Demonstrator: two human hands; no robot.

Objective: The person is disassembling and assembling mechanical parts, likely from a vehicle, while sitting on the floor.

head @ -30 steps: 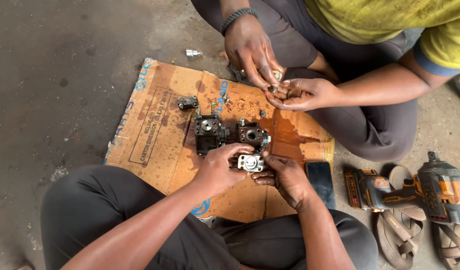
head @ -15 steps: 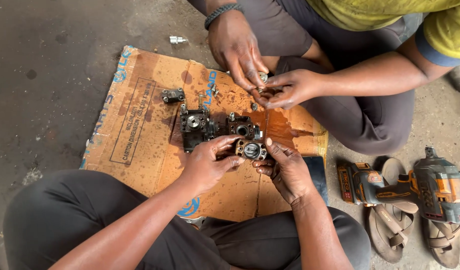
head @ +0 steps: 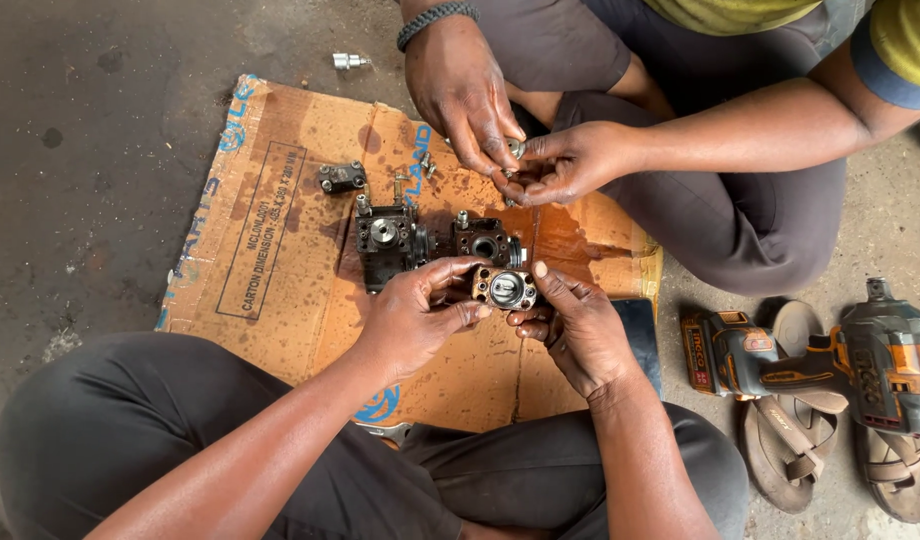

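Note:
Both my hands hold a small round metal pump part [head: 505,289] with a shiny centre, just above an oil-stained sheet of cardboard [head: 280,240]. My left hand [head: 415,315] grips its left side with thumb and fingers. My right hand [head: 570,325] pinches its right side. Two dark metal housing blocks [head: 385,240] [head: 485,240] lie on the cardboard just beyond the part. Across from me, another person's two hands [head: 515,145] work a tiny metal piece between their fingertips.
A small dark bracket [head: 342,177] and loose bolts [head: 410,175] lie on the cardboard. A metal fitting [head: 348,61] rests on the concrete beyond it. An orange and grey cordless impact wrench [head: 830,365] lies on sandals [head: 790,440] at the right. A dark phone [head: 640,335] sits by my right wrist.
The view has shifted and drawn closer. My hands have turned the round part slightly while keeping hold of it. The other person's hands stay together on their small piece.

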